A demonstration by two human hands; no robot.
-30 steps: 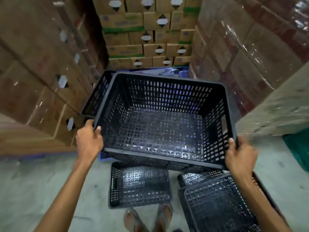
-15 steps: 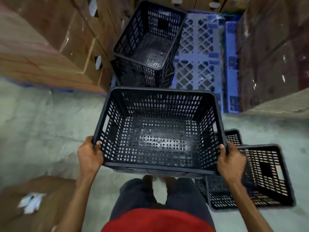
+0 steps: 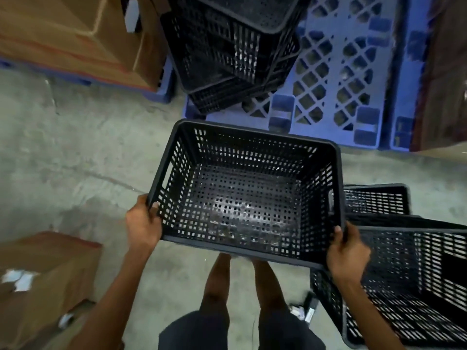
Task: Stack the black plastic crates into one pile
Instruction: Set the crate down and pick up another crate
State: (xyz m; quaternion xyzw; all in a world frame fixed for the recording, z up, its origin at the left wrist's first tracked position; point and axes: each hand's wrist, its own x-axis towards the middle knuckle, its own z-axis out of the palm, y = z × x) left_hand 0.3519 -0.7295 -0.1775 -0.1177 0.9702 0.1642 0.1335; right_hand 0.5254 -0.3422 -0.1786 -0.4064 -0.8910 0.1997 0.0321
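A pile of nested black crates [image 3: 235, 54] is seen on the blue pallet [image 3: 336, 72], cardboard cartons [image 3: 75, 34] to its left. Two more crates [image 3: 414, 286] lie on the concrete at right. The held crate [image 3: 247, 195] is carried mouth-up, long axis crosswise, rim gripped by left hand [image 3: 142, 224] and right hand [image 3: 347, 251], fingers closed.

The scene is dimly and evenly lit, apparently from overhead. A dull sheen is seen on the floor of the held crate [image 3: 242, 210]. Soft shadows are cast on the concrete floor [image 3: 75, 157]. Motion blur is noticed throughout, strongest at the far crate pile [image 3: 235, 54]. Edges are bent by wide-angle distortion.
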